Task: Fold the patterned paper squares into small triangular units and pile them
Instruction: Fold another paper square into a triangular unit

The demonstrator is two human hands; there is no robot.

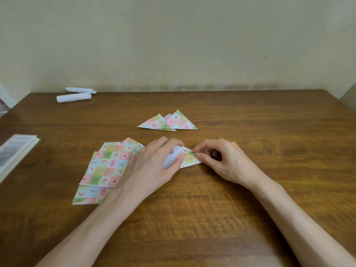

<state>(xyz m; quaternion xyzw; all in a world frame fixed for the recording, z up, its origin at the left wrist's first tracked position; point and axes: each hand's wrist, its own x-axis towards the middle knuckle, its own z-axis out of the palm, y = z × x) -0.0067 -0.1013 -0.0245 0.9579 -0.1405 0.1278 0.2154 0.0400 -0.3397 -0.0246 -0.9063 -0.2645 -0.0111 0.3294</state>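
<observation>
Your forearms (92, 224) lay across the near part of the wooden table (269, 132), converging toward its middle. Your left hand (154, 162) covered the left part of a half-folded paper (189, 159), its fingers curled round the white flap and gripping it. Your right hand (221, 160) pinched the paper's patterned right corner between thumb and forefinger, the other fingers tucked in. That paper rested on the table directly between both hands. Just left of your left wrist sat a loose stack of unfolded patterned squares (107, 164), fanned and overlapping. Beyond your hands, well apart from them, lay a small pile of finished triangles (171, 122). Two white paper rolls (74, 97) lay at the far left, and a flat pale object (15, 151) sat at the left edge.
</observation>
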